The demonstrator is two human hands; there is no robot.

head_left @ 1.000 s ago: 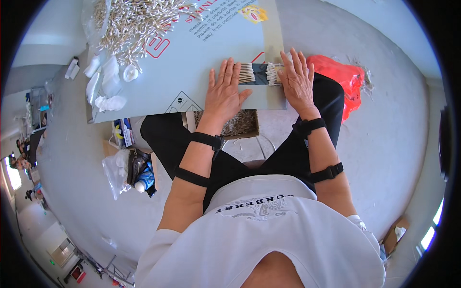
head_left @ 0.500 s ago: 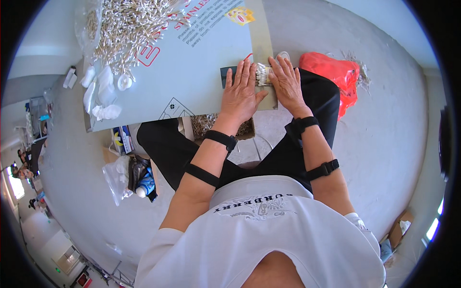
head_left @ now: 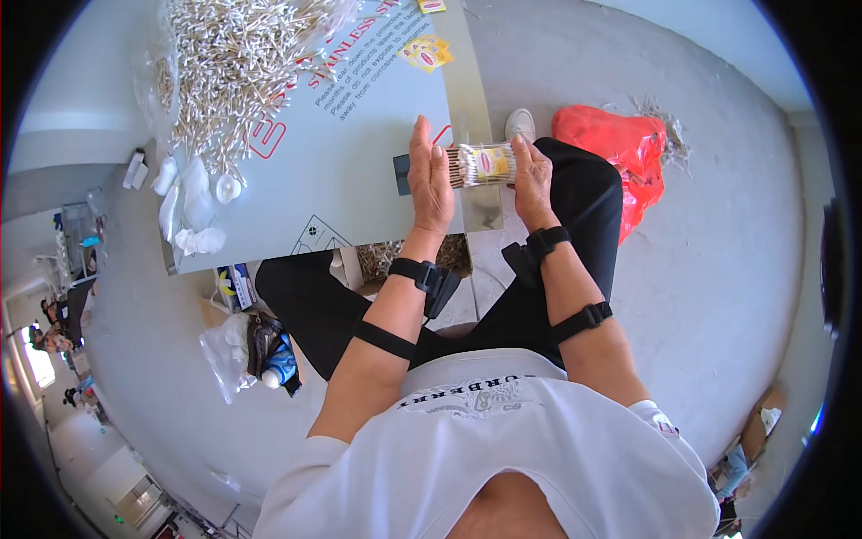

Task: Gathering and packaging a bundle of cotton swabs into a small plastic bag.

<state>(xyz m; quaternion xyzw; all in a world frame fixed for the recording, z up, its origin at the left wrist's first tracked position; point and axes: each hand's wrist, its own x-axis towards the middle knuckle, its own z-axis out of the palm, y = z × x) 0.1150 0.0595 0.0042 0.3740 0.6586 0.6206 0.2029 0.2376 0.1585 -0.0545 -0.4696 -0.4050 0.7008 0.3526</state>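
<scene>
A bundle of cotton swabs (head_left: 492,163) with a yellow label and what looks like a clear wrapper lies crosswise between my two hands. My left hand (head_left: 431,180), flat with its fingers together, presses against the bundle's left end. Against the right end, my right hand (head_left: 532,175) has its fingers up and the thumb side toward the bundle. The bundle is over the right edge of the sheet-covered table (head_left: 359,171); whether it rests there or is lifted cannot be made out. A small dark flat piece (head_left: 401,175) shows beside my left hand.
A heap of loose cotton swabs (head_left: 242,81) fills the table's far left, with white wads (head_left: 199,193) in front. Yellow labels (head_left: 426,54) lie farther back. A red plastic bag (head_left: 611,148) is on the floor at right. Under the table edge stands a box of swabs (head_left: 386,256).
My hands have gone from lying flat over the swabs to upright at the bundle's two ends, so the swabs and yellow label now show. The view has shifted slightly.
</scene>
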